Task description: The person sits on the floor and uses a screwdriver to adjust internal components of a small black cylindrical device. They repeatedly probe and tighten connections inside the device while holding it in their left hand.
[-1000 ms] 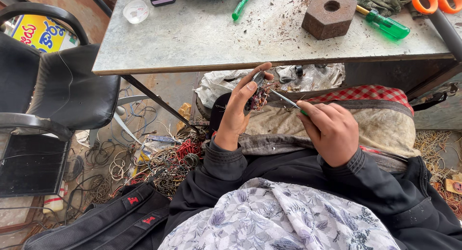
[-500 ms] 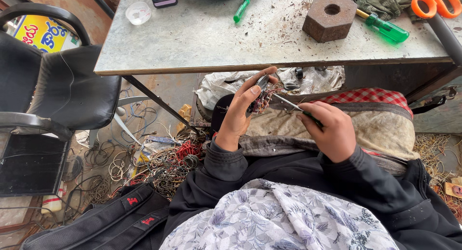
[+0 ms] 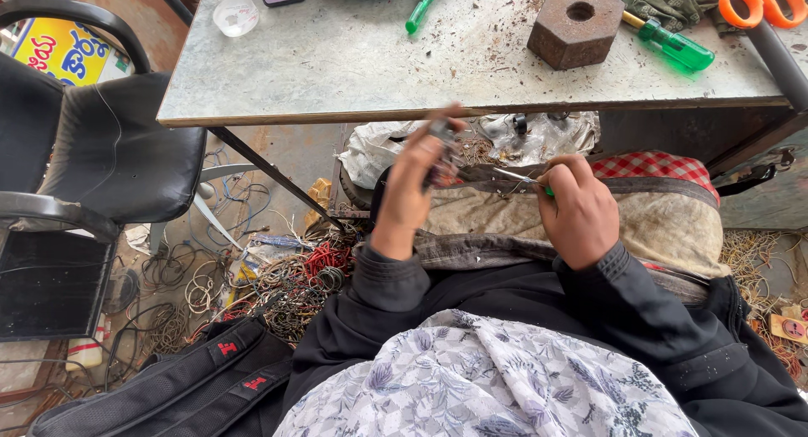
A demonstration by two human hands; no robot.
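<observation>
While the left hand (image 3: 408, 193) pinches a small, light, stiff-looking metal part (image 3: 443, 155) below the counter (image 3: 353, 66) edge, the right hand (image 3: 581, 210) closes its fingers around a thin green-handled tool (image 3: 518, 178), probing it; gripping the part's sides seems safest.

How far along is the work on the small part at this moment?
Done: hard to judge; debris is scattered over the metal table, and wire scraps lie on the floor. In hand: the left hand holds a small dark part, blurred, while the right hand puts a thin metal tool to it. Left: the part is not yet put down; how much remains cannot be told.
</observation>
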